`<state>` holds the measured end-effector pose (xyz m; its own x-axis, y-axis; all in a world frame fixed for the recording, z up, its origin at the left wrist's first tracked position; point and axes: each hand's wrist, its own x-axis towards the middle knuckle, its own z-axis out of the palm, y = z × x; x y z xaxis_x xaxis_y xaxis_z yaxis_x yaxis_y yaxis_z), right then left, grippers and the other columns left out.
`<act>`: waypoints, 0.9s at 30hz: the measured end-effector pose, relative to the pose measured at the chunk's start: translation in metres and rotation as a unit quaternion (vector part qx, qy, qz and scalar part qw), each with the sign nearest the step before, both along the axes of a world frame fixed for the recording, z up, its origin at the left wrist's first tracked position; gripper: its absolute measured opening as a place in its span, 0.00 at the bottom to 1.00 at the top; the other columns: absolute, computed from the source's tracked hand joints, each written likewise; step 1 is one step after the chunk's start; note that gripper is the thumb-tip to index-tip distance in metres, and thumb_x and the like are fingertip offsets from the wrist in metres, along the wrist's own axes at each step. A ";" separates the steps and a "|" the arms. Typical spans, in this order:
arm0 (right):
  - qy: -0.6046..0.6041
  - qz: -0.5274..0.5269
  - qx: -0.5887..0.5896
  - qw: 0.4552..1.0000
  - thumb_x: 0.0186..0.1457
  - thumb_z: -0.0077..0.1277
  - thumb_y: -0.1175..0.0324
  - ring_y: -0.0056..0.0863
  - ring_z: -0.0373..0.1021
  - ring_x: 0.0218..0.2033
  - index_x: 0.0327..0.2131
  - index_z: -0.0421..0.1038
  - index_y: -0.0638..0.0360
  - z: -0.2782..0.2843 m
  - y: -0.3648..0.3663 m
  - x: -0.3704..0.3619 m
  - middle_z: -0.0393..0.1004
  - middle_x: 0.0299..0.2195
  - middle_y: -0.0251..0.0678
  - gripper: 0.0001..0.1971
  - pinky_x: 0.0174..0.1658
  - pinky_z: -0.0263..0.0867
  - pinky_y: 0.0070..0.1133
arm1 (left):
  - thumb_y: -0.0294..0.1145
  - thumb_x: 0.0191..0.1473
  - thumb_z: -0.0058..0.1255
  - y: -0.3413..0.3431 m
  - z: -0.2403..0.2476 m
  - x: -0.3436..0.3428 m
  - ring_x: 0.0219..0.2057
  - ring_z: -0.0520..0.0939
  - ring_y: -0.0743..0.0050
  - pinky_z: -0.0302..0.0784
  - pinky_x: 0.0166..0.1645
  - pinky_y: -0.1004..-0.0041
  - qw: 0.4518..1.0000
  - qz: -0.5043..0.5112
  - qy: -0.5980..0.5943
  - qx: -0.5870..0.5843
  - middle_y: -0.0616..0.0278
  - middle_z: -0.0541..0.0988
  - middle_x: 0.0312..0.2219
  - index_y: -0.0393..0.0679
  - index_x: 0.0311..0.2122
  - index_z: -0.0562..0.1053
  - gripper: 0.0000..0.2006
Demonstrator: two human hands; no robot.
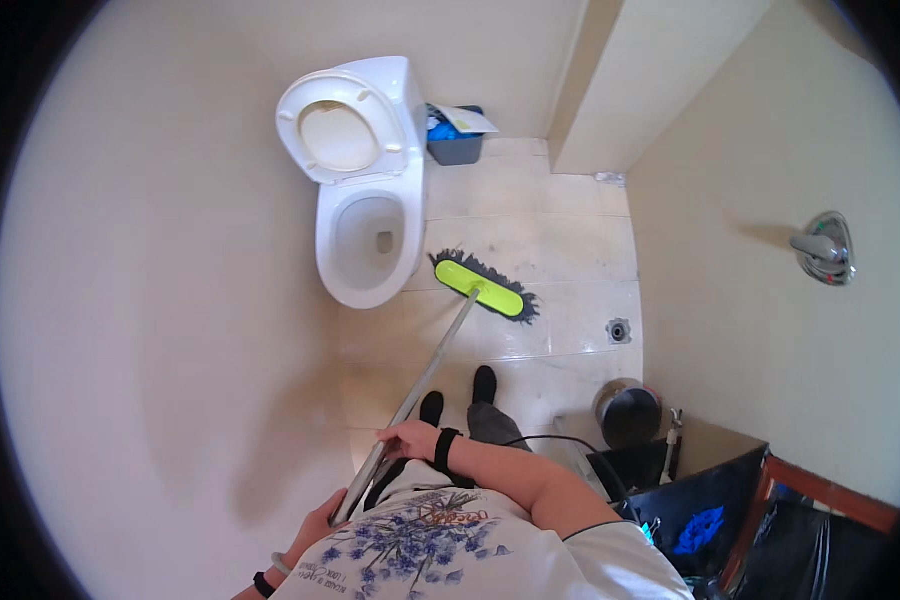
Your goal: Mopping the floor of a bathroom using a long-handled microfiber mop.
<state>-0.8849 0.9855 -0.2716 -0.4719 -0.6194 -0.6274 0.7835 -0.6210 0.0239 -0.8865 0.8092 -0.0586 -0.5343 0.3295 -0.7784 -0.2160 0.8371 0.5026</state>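
A flat mop with a lime-green plate and dark grey fringe [480, 290] rests on the tiled floor, right of the toilet. Its long grey handle slants down and left toward my body. Low on the left, my left hand [320, 522] is closed round the handle near its end. Higher up the handle, my right hand [408, 440] grips it in front of my waist, fingers partly hidden. The white toilet [370, 240] stands with its lid and seat raised.
Behind the toilet's right side sits a grey bin [456, 150] with blue and white contents. A floor drain [619, 331] lies right of the mop. A metal pot [628, 412] and a dark box [710, 480] stand lower right. A shower valve [826, 248] juts from the right wall.
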 end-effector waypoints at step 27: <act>-0.088 -0.430 0.082 0.895 0.45 0.40 0.77 0.32 0.63 0.26 0.27 0.59 0.65 -0.084 0.221 0.023 0.63 0.22 0.39 0.03 0.36 0.62 0.27 | 0.32 0.40 0.41 0.207 -0.112 -0.065 0.32 0.72 0.51 0.66 0.38 0.67 0.957 -0.236 0.070 0.154 0.48 0.71 0.31 0.47 0.47 0.59 0.24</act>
<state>-0.8618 1.2063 -0.3552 -0.6150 0.0321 -0.7879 0.0080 -0.9989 -0.0469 -0.9514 1.0160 -0.1707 -0.3613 0.7614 -0.5383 0.2364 0.6332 0.7370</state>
